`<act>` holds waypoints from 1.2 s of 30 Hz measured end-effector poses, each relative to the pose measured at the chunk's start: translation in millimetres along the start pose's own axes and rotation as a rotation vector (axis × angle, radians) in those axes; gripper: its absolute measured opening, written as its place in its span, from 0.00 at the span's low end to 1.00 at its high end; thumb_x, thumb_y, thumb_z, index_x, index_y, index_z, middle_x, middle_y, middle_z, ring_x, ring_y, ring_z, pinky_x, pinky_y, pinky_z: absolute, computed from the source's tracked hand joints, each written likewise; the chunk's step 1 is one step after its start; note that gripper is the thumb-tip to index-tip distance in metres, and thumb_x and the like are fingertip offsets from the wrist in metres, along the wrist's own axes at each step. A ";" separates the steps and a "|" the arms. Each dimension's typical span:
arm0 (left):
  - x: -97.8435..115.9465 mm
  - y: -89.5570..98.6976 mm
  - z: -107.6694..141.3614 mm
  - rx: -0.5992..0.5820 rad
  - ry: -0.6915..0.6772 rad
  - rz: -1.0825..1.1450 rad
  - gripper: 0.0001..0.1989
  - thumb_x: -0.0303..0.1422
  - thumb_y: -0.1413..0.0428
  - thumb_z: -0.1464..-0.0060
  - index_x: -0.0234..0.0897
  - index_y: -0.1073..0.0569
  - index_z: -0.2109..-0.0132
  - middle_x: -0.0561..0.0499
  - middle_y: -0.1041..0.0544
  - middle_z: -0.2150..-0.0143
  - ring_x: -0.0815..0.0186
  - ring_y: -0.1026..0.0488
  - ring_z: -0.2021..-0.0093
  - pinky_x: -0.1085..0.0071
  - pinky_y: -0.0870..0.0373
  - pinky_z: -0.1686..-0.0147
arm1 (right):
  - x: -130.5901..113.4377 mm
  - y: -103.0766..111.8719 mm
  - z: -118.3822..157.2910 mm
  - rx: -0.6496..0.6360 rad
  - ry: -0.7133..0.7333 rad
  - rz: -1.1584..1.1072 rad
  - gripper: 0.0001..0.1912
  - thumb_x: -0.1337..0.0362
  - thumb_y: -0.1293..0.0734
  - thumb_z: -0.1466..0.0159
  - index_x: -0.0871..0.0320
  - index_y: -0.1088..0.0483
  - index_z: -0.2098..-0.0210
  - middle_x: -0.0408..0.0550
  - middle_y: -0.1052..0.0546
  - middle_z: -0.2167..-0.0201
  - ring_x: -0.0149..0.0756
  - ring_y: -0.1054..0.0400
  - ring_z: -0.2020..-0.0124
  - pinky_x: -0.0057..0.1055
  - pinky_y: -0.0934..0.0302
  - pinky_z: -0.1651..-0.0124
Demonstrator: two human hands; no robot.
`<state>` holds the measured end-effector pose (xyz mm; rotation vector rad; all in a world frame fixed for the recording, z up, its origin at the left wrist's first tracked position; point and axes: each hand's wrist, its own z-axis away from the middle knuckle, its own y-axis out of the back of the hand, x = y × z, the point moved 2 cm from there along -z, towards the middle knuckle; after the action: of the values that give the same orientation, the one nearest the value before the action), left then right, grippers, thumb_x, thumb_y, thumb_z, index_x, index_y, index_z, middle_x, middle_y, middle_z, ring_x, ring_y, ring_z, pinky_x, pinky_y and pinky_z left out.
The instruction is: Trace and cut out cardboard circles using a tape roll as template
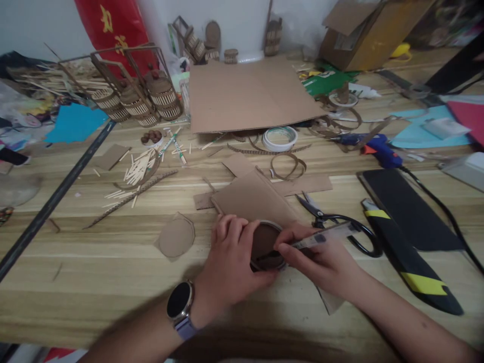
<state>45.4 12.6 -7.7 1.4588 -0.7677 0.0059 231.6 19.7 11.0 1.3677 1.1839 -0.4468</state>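
My left hand (pixel 236 254), with a watch on its wrist, is closed round the left side of a round ring (pixel 267 222), pressing it down on a cardboard piece (pixel 257 196). Inside the ring shows a dark brown surface. Pinched in my right hand (pixel 321 262) is a pen with a clear, labelled barrel (pixel 336 233); its dark tip points down into the ring. Left of my hands lies a cut cardboard piece with a round outline (pixel 176 236). Black-handled scissors (pixel 319 216) rest just beyond my right hand.
A black and yellow knife (pixel 412 262), a dark flat block (pixel 404 206) and a blue glue gun (pixel 381 151) lie at the right. Farther back are a tape roll (pixel 280 138), a large cardboard sheet (pixel 253 96), small sticks (pixel 139 169) and slatted basket models (pixel 162 96).
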 end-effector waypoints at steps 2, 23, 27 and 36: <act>0.3 0.0 0.0 0.005 -0.002 -0.002 0.39 0.47 0.29 0.55 0.32 0.29 0.40 0.40 0.30 0.50 0.43 0.40 0.42 0.39 0.41 0.37 | -2.5 0.3 -1.3 -0.035 -0.014 0.012 0.10 0.63 0.36 0.32 0.54 0.28 0.70 0.43 0.23 0.75 0.36 0.29 0.73 0.30 0.37 0.69; 1.7 1.2 0.0 -0.035 0.010 -0.033 0.41 0.50 0.31 0.54 0.33 0.31 0.38 0.39 0.29 0.47 0.43 0.38 0.41 0.38 0.44 0.35 | -2.9 3.5 -8.9 -0.120 -0.138 -0.061 0.14 0.59 0.39 0.31 0.54 0.33 0.73 0.37 0.34 0.81 0.31 0.39 0.80 0.28 0.45 0.76; 2.7 2.9 -1.4 -0.066 0.028 -0.037 0.41 0.51 0.31 0.53 0.33 0.31 0.38 0.39 0.29 0.47 0.42 0.38 0.40 0.38 0.46 0.34 | -5.4 7.9 -15.6 -0.174 -0.141 0.017 0.15 0.58 0.40 0.30 0.53 0.35 0.74 0.37 0.35 0.81 0.32 0.40 0.79 0.28 0.46 0.76; 3.1 4.6 -2.5 -0.078 0.044 -0.001 0.38 0.50 0.32 0.52 0.35 0.30 0.39 0.41 0.28 0.48 0.42 0.38 0.40 0.37 0.46 0.34 | -11.8 15.4 -39.7 -0.341 -0.058 0.235 0.16 0.58 0.43 0.31 0.52 0.41 0.76 0.38 0.38 0.82 0.33 0.42 0.79 0.31 0.47 0.74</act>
<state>46.9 14.1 -2.1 1.3810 -0.7242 0.0072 224.5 54.6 37.2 1.1694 0.9846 -0.1090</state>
